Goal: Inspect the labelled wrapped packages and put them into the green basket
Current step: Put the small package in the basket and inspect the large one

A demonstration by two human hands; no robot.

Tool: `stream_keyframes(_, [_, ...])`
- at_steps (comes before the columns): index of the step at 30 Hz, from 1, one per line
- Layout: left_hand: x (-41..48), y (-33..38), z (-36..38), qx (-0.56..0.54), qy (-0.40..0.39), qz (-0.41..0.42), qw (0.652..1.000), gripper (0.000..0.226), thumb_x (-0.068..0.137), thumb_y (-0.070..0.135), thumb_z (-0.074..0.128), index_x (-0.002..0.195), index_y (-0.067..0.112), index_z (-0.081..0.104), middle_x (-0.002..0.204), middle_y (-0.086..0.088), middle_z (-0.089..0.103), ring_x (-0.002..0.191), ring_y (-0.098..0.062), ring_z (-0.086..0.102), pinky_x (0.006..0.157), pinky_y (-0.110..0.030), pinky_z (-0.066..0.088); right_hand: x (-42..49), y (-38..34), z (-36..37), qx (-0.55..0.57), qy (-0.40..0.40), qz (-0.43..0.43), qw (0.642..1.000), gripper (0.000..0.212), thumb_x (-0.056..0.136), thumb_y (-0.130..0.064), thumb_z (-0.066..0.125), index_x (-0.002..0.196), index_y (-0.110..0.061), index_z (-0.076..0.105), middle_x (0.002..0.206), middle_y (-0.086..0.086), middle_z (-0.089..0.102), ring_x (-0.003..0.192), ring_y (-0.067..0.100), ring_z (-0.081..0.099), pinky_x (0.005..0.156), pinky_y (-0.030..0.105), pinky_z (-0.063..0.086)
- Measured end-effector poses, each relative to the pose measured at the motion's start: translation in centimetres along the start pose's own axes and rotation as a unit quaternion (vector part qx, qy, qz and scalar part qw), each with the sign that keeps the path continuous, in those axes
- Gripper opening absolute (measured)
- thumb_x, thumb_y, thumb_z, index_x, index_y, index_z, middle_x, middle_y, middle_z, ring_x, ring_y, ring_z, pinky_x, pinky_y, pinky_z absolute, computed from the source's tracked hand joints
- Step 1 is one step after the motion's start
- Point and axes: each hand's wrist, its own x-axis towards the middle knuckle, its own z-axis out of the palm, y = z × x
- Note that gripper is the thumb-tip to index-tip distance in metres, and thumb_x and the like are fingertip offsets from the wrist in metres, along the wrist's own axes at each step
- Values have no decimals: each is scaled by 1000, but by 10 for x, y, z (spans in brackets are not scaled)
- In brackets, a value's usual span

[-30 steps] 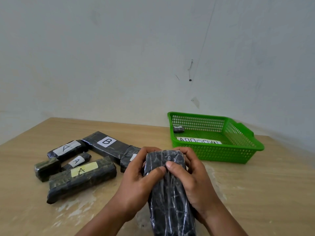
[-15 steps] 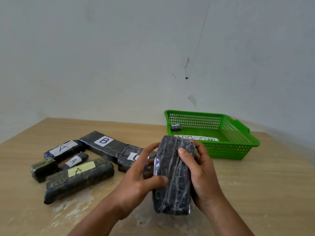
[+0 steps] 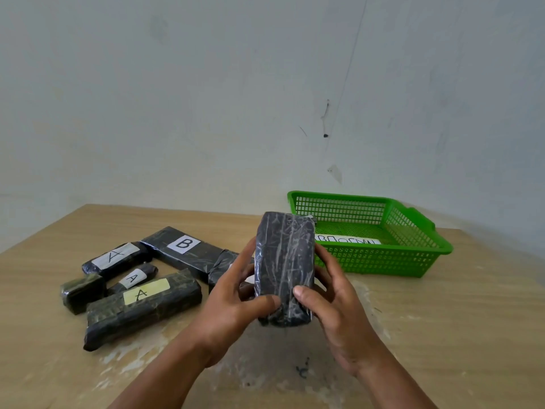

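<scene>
Head view: left hand [image 3: 233, 304] and right hand [image 3: 334, 308] grip one black package [image 3: 283, 261] upright, inspecting; next, probably far-right into the basket [image 3: 383, 261].

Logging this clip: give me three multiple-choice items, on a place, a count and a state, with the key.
1. Where does the green basket stand? A) on the table, far right B) on the floor C) on a shelf
2. How many A labels show in the pile of packages? A) one B) three C) five
3. How is the upright black package held? A) by one hand B) by both hands C) by none
Key: 1A, its base sits on the wood; 2B, three A labels beside one B label; 3B, left hand and right hand each grip a side.
</scene>
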Motion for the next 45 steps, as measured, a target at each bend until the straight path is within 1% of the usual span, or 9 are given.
stream_keyframes(6, [-1, 0, 3, 30, 18, 29, 999, 94, 75, 6, 76, 148, 54, 41, 135, 2, 68, 118, -22, 70, 87, -33, 61, -3, 1, -3, -32, -43, -24, 998, 88, 84, -12, 74, 150, -51, 33, 141, -14, 63, 129, 20, 65, 98, 40, 60])
stream_keyframes(12, [-4, 2, 7, 4, 52, -3, 999, 112, 53, 54, 93, 150, 47, 38, 137, 16, 63, 115, 3, 67, 82, -22, 60, -1, 2, -4, 74, -4, -23, 997, 107, 77, 1, 74, 151, -62, 29, 142, 12, 62, 131, 37, 62, 103, 61, 53])
stream_keyframes(16, [-3, 2, 15, -42, 15, -29, 999, 83, 72, 55, 79, 146, 30, 50, 138, 3, 68, 124, -19, 67, 102, -44, 56, 1, 1, -5, 160, -11, -25, 987, 112, 74, 17, 63, 151, -58, 31, 147, 21, 58, 134, 46, 57, 101, 61, 54])
stream_keyframes(22, [1, 0, 10, -104, 71, -45, 991, 70, 73, 35, 85, 136, 19, 58, 130, -9, 71, 113, -33, 73, 96, -60, 57, 0, 7, -5, 140, 14, -21, 990, 118, 70, 16, 75, 147, -62, 33, 143, 17, 61, 131, 38, 62, 91, 52, 60])
stream_keyframes(28, [2, 4, -9, -22, 88, -13, 996, 77, 67, 49, 80, 138, 24, 62, 128, -6, 73, 114, -28, 72, 107, -54, 51, 8, 1, -22, 92, 81, -46, 991, 83, 63, -28, 99, 129, -24, 49, 129, 9, 67, 120, 24, 66, 105, 53, 52])
stream_keyframes(32, [2, 4, -10, -8, 80, 0, 997, 64, 68, 58, 74, 129, 40, 66, 124, -1, 73, 110, -20, 73, 99, -42, 55, 8, -1, -31, 57, 115, -51, 990, 76, 57, -52, 99, 107, -19, 54, 111, 16, 67, 105, 30, 66, 101, 60, 50])
stream_keyframes(36, [1, 10, -3, -14, 132, 30, 991, 51, 87, 68, 61, 113, 24, 62, 99, -7, 67, 87, -16, 71, 72, -25, 58, 9, 1, -33, 26, 111, -36, 993, 73, 62, -43, 94, 115, -18, 50, 110, 18, 71, 104, 29, 71, 92, 46, 57])
stream_keyframes(41, [-1, 9, 1, -26, 101, 33, 994, 39, 100, 49, 51, 124, 19, 58, 114, -9, 74, 112, -28, 70, 92, -40, 55, 8, 1, -27, 8, 46, 9, 999, 52, 87, -29, 71, 135, -43, 57, 131, 2, 73, 124, 25, 69, 106, 52, 50])
stream_keyframes(45, [-1, 10, 4, -33, 92, 38, 994, 37, 93, 36, 56, 125, 18, 62, 112, -11, 77, 106, -27, 74, 86, -33, 60, 9, 3, -30, 45, 53, 17, 997, 47, 90, -27, 64, 136, -25, 57, 131, 12, 72, 125, 34, 67, 112, 60, 45])
